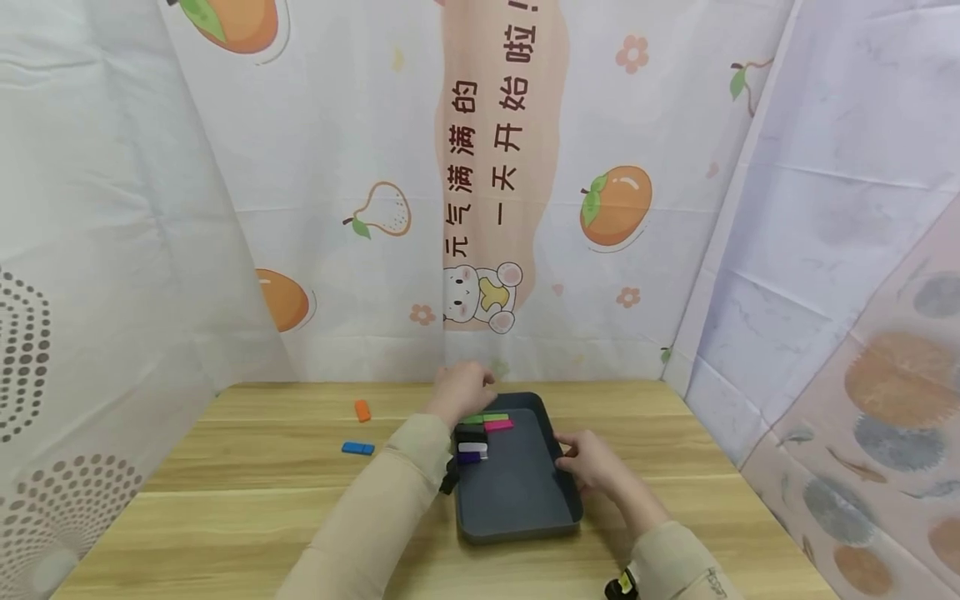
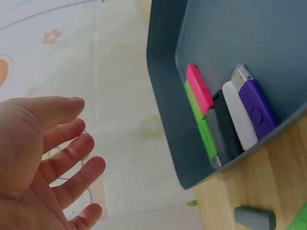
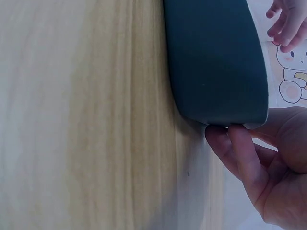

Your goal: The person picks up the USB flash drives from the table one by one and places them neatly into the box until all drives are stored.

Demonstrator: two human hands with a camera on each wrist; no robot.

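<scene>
A dark grey tray point(image 1: 517, 483) stands on the table, with several USB flash drives lined up along its left wall. Among them are a pink drive point(image 2: 199, 89), a green drive point(image 2: 207, 139), a black drive point(image 2: 228, 124), a white drive point(image 2: 240, 115) and a purple drive point(image 2: 259, 110) with a clear cap. My left hand point(image 1: 461, 392) hovers over the tray's far left corner, fingers loosely bent and holding nothing. At the right side, my right hand point(image 1: 592, 462) holds the tray wall, fingers against its outside and thumb hidden behind it.
Left of the tray, an orange flash drive point(image 1: 362, 411) and a blue flash drive point(image 1: 357, 448) lie on the wooden table point(image 1: 247, 500). Just outside the tray, the left wrist view has a grey piece point(image 2: 255, 218) and a green one point(image 2: 300, 220). A printed curtain point(image 1: 360, 125) hangs behind.
</scene>
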